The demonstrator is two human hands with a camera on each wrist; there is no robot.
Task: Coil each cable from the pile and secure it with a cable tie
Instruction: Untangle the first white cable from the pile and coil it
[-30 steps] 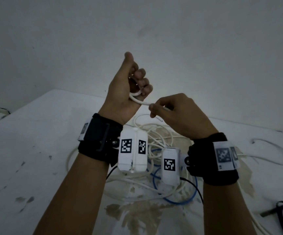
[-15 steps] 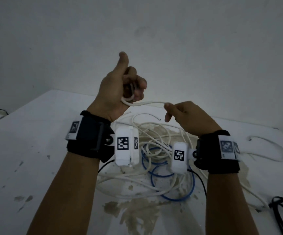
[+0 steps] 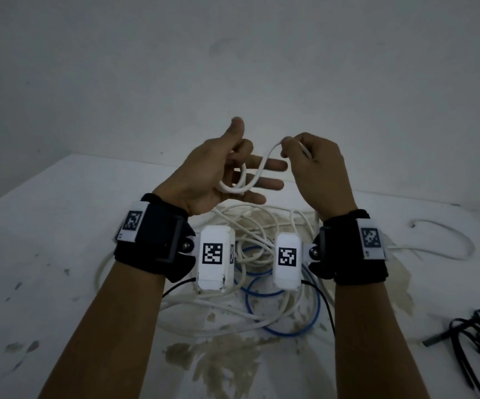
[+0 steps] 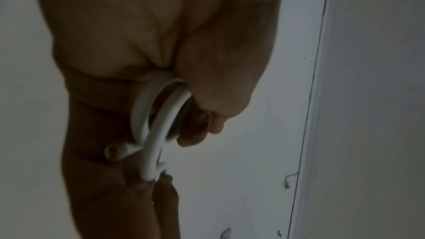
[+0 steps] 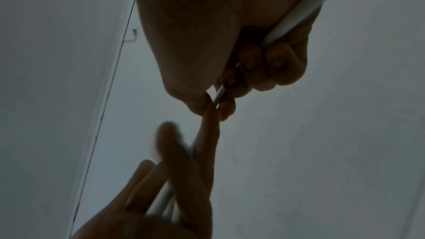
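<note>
I hold a white cable up above the table. A small loop of it lies in my left hand, hooked by the curled index finger, while the thumb points up and the other three fingers stretch out to the right. My right hand pinches the same cable just above those fingers. In the left wrist view the cable makes two turns beside the left hand, with a plug end sticking out. In the right wrist view the right hand pinches the cable, which runs back past the palm.
Under my wrists lies a tangled pile of white cables with a blue cable in it. Another white cable curves at the right, and a black cable lies at the right edge. The white table is stained and meets a wall.
My left hand has unfolded three fingers from a fist and tilted. The right hand has risen and come in close to the left fingertips, lifting the cable into an arc.
</note>
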